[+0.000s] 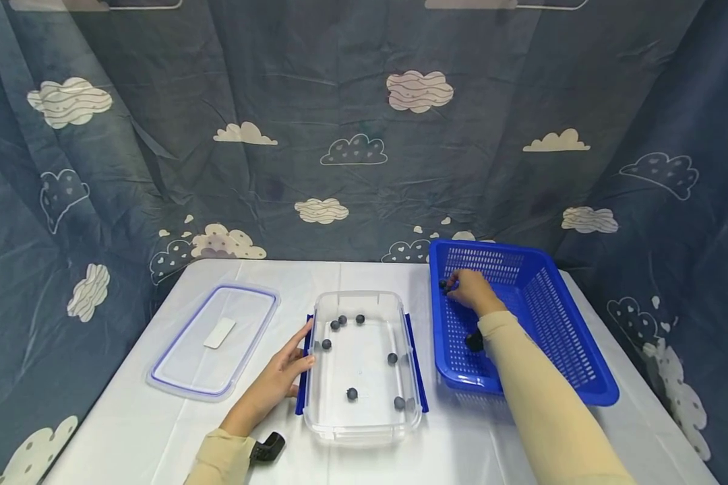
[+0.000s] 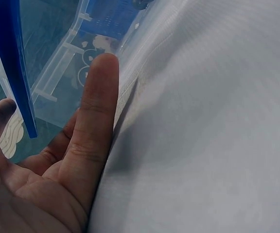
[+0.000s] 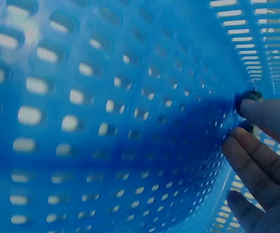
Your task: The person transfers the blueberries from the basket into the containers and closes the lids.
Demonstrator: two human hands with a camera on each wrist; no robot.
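My left hand [image 1: 276, 372] rests its straight fingers against the left side of a clear plastic container [image 1: 360, 428] with blue side clips. In the left wrist view a blue clip [image 2: 16, 73] stands beside the fingers. Inside the container lie several loose blueberries [image 1: 352, 394]. Over in the blue perforated basket [image 1: 567, 323], my right hand [image 1: 473, 291] pinches a blueberry [image 1: 448, 289] by the left wall. Seen from the right wrist, one dark blueberry [image 3: 248, 99] is under a fingertip, and another [image 3: 246, 127] shows just below, partly hidden by the fingers.
A clear lid [image 1: 185, 360] with a blue seal and a white label [image 1: 220, 333] lies left of the container. White cloth covers the table [image 1: 121, 431]. Behind it hangs a dark cloud-printed curtain [image 1: 279, 182].
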